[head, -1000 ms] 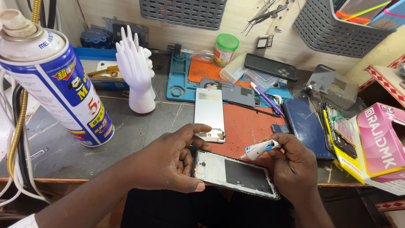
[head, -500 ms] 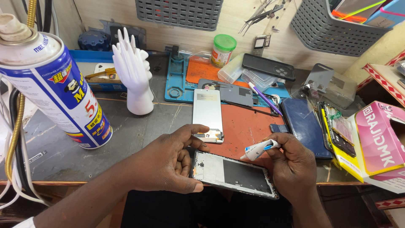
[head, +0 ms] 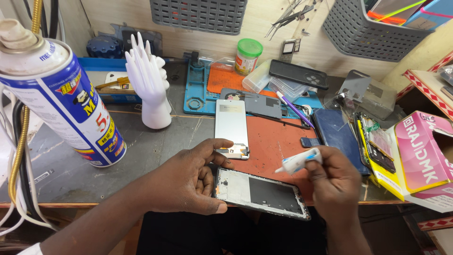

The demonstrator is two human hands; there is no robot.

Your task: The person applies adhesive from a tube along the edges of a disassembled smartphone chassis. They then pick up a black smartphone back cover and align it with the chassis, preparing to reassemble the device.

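Lifting right hand [head: 332, 182] (pinching white tube [head: 298, 161]) off phone frame [head: 262, 192]; left hand [head: 186, 182] still gripping it; far-right basket [head: 361, 28] holding coloured cards [head: 401, 9].

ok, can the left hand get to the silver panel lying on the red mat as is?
Probably yes. The left hand is steadying the phone frame, and its forefinger already reaches the near end of the silver panel. Nothing lies between them.

spray can [head: 61, 101] top cropped, phone frame [head: 262, 192] left end under fingers [head: 207, 182]
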